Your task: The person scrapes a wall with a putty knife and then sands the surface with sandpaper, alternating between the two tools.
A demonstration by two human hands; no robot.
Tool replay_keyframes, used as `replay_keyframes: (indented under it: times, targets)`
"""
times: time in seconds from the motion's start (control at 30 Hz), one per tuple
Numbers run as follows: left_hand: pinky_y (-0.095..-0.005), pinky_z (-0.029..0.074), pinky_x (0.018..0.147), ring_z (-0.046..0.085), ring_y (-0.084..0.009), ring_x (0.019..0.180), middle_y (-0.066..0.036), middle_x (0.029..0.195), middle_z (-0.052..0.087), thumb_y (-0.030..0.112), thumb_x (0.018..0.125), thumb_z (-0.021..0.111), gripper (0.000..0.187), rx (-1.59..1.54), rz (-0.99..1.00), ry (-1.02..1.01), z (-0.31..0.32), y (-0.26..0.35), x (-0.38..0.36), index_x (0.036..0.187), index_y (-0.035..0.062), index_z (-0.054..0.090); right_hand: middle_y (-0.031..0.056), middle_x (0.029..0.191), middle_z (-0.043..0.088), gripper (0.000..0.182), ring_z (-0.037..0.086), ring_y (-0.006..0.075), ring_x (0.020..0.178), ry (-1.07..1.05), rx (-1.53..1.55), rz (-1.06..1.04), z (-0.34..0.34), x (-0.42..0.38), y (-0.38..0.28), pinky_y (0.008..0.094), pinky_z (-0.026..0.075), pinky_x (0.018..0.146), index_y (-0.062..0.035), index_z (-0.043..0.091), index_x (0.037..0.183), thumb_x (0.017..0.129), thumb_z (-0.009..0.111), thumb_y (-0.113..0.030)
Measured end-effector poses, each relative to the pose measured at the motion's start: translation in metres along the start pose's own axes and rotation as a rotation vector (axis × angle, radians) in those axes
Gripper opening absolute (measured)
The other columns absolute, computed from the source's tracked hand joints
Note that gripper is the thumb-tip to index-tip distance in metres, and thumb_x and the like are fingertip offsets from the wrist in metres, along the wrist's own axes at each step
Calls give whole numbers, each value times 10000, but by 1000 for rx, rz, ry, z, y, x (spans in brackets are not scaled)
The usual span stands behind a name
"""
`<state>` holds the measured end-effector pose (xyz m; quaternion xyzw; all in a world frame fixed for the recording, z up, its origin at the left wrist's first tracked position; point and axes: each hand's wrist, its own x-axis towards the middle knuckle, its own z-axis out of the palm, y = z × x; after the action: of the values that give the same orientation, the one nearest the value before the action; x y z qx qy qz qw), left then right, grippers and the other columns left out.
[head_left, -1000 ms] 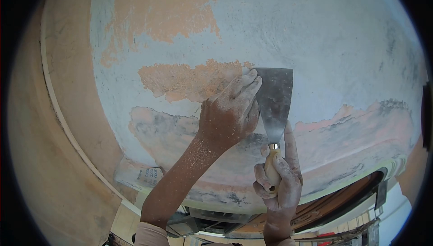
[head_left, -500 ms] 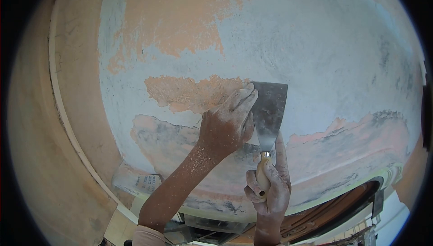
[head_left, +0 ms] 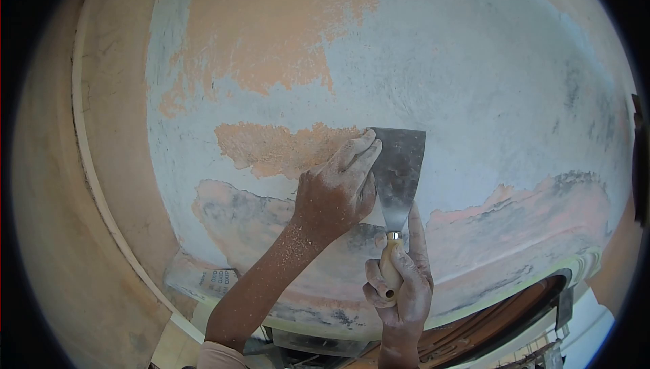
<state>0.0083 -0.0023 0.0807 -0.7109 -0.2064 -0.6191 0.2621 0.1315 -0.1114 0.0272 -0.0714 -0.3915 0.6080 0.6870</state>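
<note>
My right hand [head_left: 405, 284] is wrapped around the pale handle of a putty knife [head_left: 398, 169], its index finger stretched along the neck. The wide metal blade points up and lies against the wall [head_left: 474, 98]. My left hand [head_left: 335, 193] grips the blade's left side, two dusty fingertips pressed on its edge near the upper corner. Just left of the blade is a rough peach patch [head_left: 271, 145] where the pale coat is gone. White dust covers both hands, and crumbs cling to the left forearm.
A larger peach area [head_left: 271, 24] shows higher on the wall. Pinkish-grey worn bands [head_left: 514, 227] run below the hands. A printed sheet [head_left: 218, 278], perhaps sandpaper, is at lower left. Beneath the wall's curved lower edge, a dark-rimmed brown opening [head_left: 494, 318] shows at lower right.
The view has shifted slightly, so the wall sits lower in the frame. Both hands and the putty knife have moved a little left and keep the same grip.
</note>
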Motion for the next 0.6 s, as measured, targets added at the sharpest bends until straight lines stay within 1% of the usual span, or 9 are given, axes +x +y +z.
replay_keyframes:
  times: [0.1, 0.13, 0.23, 0.3, 0.4, 0.5, 0.6]
  targets:
    - [-320, 562, 713, 642, -255, 958, -157, 1140, 600, 45, 740, 593, 364, 10, -13, -57, 0, 6, -14, 1095, -35, 595, 110, 965, 541, 652, 454, 89, 492, -14, 41, 1, -6, -6, 2, 186, 352, 322, -121, 75, 1469, 921, 414, -25]
    - [-320, 562, 712, 642, -256, 958, -157, 1140, 600, 46, 740, 594, 363, 6, -22, -46, 0, 4, -11, 1093, -36, 596, 109, 965, 541, 653, 457, 89, 495, -31, 63, 2, -8, -7, 3, 185, 352, 322, -122, 73, 1469, 921, 414, -26]
    - [-318, 563, 710, 642, -258, 958, -157, 1138, 601, 48, 738, 597, 360, -11, -44, -35, -2, 2, -5, 1088, -36, 598, 106, 966, 539, 653, 470, 92, 504, -1, -31, -2, -1, 3, 2, 184, 359, 321, -117, 66, 1469, 925, 420, -36]
    - [-317, 563, 713, 642, -257, 958, -158, 1134, 602, 45, 739, 595, 354, -14, -44, -26, -1, 2, -5, 1084, -34, 600, 105, 966, 539, 654, 475, 94, 506, -14, 0, -5, -3, -2, 1, 185, 362, 320, -113, 64, 1468, 926, 423, -41]
    - [-314, 562, 717, 641, -258, 957, -159, 1122, 607, 39, 741, 589, 342, -1, 30, 22, 6, -2, -11, 1075, -31, 604, 105, 969, 538, 654, 477, 96, 508, -48, -22, -22, -5, 1, 4, 186, 362, 319, -109, 62, 1467, 927, 424, -41]
    - [-314, 560, 726, 640, -257, 964, -153, 1117, 612, 26, 743, 584, 335, -32, -20, 35, 2, -3, -1, 1073, -27, 607, 102, 972, 535, 650, 472, 95, 502, -22, -44, -25, 1, 4, 6, 188, 359, 319, -107, 62, 1467, 928, 419, -38]
    - [-318, 559, 732, 639, -253, 967, -139, 1121, 612, 26, 743, 592, 336, -25, -18, 32, 5, 1, -10, 1076, -19, 610, 98, 975, 534, 646, 463, 94, 492, -11, -5, -6, -5, -3, 3, 188, 357, 322, -105, 66, 1467, 929, 418, -36]
